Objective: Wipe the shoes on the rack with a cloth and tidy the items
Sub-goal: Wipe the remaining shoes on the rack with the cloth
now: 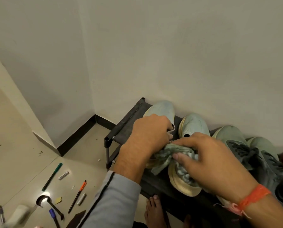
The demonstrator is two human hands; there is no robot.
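The black shoe rack (129, 127) is being viewed from above; it is standing against the wall, beside a corner of the room. Two pale blue shoes with yellowish soles are resting on its top shelf, toes toward the wall: the left shoe (162, 109) and the right shoe (195, 124). Beside them, to the right, a pair of greenish shoes with dark laces (236, 142) is sitting on the same shelf.

A crumpled grey-green cloth (168, 155) is being held between the two hands, over the heel end of the right pale blue shoe. The left hand (147, 134) is being kept curled at the collar of the left pale blue shoe; what exactly is being pinched there cannot be told. The right hand (208, 162) is being pressed down on the cloth, thumb and fingers curled round it. The hands are close together, almost touching over the cloth. An orange thread band (254, 195) is being worn on the right wrist, a grey sleeve (111, 199) on the left arm.

On the floor (14, 145) left of the rack, loose items are lying scattered: a green pen (52, 176), an orange-capped pen (78, 195), a blue-capped marker (52, 214), a black ladle (47, 203) and a small white tube (63, 174). A bare foot (153, 209) is being seen at the rack's front edge.
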